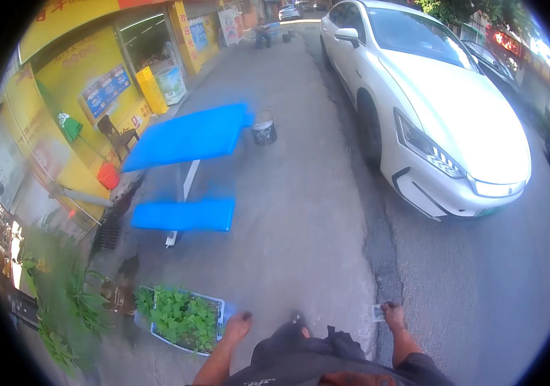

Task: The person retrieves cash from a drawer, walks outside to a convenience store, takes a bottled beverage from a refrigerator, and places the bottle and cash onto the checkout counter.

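My right hand hangs low on the right, its fingers closed on a small, flat, pale grey-green piece that looks like paper or a card. Its print is too blurred to read. On the other side my left hand is held low with the fingers curled. Whether anything is inside that hand is hidden. Just left of it sits a light-coloured planter box full of leafy green plants, and no contact between the two is clear.
A blue table with a blue bench stands ahead on the left. Beyond it is a dark bucket. A white car is parked on the right. Yellow shopfronts, a red bucket and a chair line the left side.
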